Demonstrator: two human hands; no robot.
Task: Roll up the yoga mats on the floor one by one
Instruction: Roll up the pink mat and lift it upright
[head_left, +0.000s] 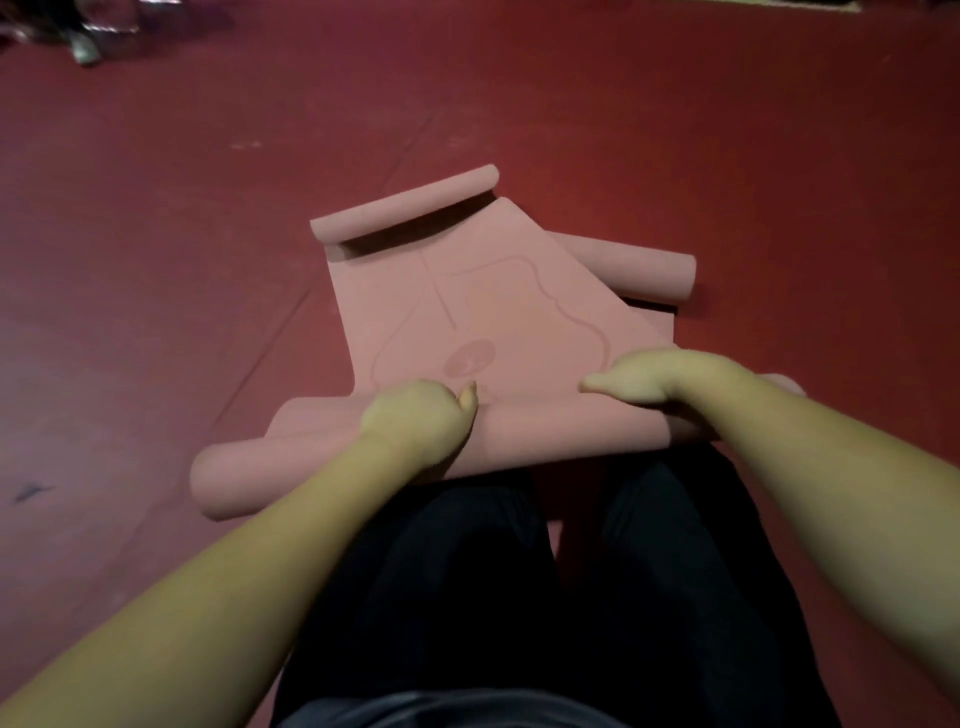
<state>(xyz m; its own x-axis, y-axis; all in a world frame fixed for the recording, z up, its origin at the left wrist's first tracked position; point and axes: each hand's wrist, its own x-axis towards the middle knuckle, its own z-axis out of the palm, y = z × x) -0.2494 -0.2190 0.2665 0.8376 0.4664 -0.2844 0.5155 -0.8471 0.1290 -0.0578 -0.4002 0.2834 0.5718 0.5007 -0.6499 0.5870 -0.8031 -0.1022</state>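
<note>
A pink yoga mat (488, 306) with a faint printed outline lies on the red floor in front of my knees. Its near end is wound into a thick roll (524, 431), and its far end curls up into a small loose roll (405, 205). My left hand (421, 415) grips the near roll left of centre, fingers curled over the top. My right hand (649, 376) grips the same roll further right, thumb pointing left. A second pink mat lies partly under the first, its rolled end (644, 273) showing at the right and another rolled end (234, 478) at the near left.
Red floor covering (727, 130) with seams spreads all around. Dark blurred objects (88, 31) sit at the far left corner. My dark trousers (519, 582) fill the near middle, just behind the roll.
</note>
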